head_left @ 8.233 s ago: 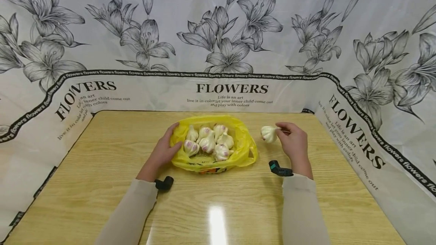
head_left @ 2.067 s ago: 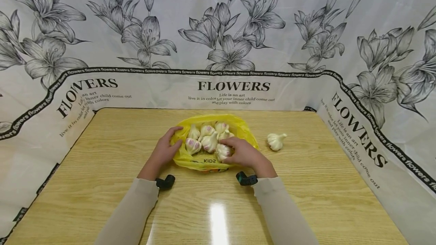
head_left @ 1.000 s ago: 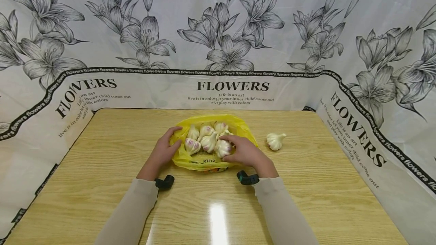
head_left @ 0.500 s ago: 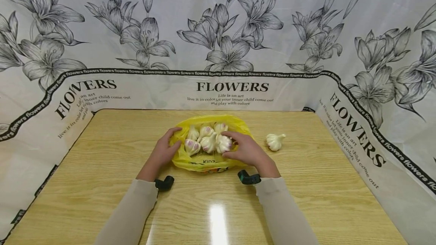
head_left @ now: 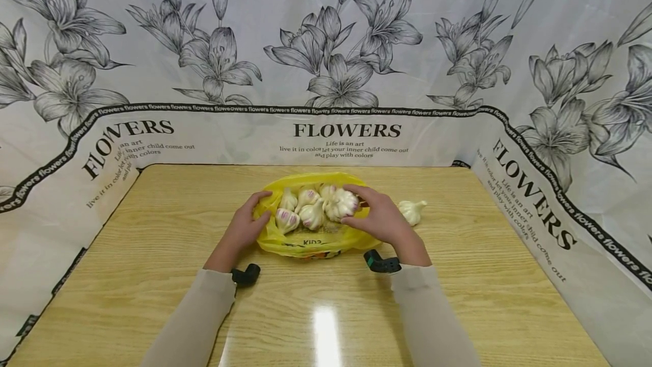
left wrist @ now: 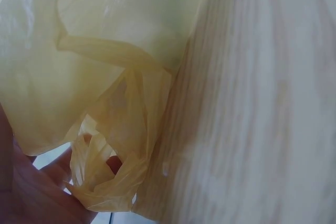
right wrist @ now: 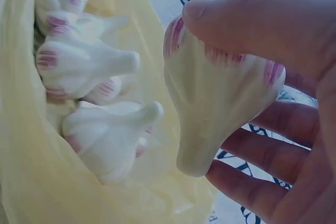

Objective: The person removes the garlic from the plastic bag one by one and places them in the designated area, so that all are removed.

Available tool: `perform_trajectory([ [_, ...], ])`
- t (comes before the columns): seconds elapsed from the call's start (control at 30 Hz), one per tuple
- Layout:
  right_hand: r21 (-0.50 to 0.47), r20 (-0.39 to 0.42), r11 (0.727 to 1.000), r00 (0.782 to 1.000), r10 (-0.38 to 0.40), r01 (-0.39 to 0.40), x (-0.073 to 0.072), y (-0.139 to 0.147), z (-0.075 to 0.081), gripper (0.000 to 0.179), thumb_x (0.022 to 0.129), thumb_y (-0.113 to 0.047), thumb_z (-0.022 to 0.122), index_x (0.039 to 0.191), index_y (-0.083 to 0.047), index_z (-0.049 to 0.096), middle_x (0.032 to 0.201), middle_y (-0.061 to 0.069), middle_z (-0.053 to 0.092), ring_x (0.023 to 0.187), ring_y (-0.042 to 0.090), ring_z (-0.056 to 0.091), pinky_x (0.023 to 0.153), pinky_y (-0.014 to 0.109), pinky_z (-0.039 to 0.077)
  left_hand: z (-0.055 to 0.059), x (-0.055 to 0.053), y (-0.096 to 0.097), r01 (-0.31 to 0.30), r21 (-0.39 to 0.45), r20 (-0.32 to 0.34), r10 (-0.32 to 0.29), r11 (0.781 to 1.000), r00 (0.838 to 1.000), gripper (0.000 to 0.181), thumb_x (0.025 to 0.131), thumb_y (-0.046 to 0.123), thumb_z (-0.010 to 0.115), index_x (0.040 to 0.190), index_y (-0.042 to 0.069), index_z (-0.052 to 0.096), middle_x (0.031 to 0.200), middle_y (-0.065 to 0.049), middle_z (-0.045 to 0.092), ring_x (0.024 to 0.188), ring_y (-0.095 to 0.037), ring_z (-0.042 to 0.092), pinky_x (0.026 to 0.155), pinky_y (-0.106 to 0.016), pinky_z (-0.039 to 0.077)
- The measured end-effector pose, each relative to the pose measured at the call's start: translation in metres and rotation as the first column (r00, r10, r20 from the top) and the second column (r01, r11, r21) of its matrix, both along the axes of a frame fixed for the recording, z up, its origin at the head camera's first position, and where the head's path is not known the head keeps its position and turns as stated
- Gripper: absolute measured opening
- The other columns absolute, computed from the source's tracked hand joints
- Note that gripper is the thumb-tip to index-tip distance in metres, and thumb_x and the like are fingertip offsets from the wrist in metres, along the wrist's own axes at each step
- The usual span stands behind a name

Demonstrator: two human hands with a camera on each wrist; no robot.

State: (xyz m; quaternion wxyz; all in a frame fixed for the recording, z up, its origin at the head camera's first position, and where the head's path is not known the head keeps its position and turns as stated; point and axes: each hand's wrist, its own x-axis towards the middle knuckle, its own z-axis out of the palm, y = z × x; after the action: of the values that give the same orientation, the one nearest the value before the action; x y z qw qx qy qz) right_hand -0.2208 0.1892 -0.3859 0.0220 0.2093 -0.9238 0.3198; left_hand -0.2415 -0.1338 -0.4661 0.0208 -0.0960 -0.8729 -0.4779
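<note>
A yellow plastic bag (head_left: 285, 245) lies opened on the table, with several white and purple garlic bulbs (head_left: 312, 215) inside. At its left side, my left hand (head_left: 245, 226) grips the rim; the left wrist view shows the crumpled plastic (left wrist: 126, 145) by the fingers. My right hand (head_left: 383, 218) holds one garlic bulb (right wrist: 223, 85) between thumb and fingers, above the right part of the bag. That bulb overlaps others behind it in the head view. Another garlic bulb (head_left: 411, 212) rests on the table right of the bag, partly covered by my right hand.
The pale wooden table (head_left: 326, 287) stretches toward me and to both sides. A white flower-print cloth (head_left: 351, 140) stands around its back and sides. Dark wrist cameras (head_left: 247, 274) sit at both cuffs.
Long ago my right hand held a different bulb right of the bag, now lying on the table. Since then it has taken another from the bag and raised it rightward. My left hand stays put.
</note>
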Motion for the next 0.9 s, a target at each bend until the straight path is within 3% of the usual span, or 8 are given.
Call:
perform_trajectory([
  [0.5,-0.048,-0.001,0.993,0.994,-0.108,0.108,0.002,0.03,0.014,0.073,0.084,-0.036,0.074,0.148,-0.028,0.04,0.145,0.008,0.048,0.119,0.033,0.057,0.098,0.049,0.048,-0.001,0.0,0.0,0.002,0.006,0.003,-0.002,1.0,1.0,0.046,0.099,0.025,0.052,0.143,0.027,0.042,0.152,-0.009,0.04,0.138,-0.032,0.041,0.109,-0.053,0.037],
  [0.9,-0.05,0.041,0.981,0.982,-0.184,0.185,0.0,0.051,0.012,0.076,0.084,-0.044,0.072,0.149,-0.028,0.037,0.144,0.011,0.048,0.121,0.037,0.055,0.097,0.052,0.048,0.0,0.002,0.001,0.003,0.002,-0.012,-0.003,1.0,1.0,0.045,0.099,0.024,0.053,0.143,0.025,0.043,0.151,-0.01,0.041,0.135,-0.032,0.043,0.107,-0.052,0.039],
])
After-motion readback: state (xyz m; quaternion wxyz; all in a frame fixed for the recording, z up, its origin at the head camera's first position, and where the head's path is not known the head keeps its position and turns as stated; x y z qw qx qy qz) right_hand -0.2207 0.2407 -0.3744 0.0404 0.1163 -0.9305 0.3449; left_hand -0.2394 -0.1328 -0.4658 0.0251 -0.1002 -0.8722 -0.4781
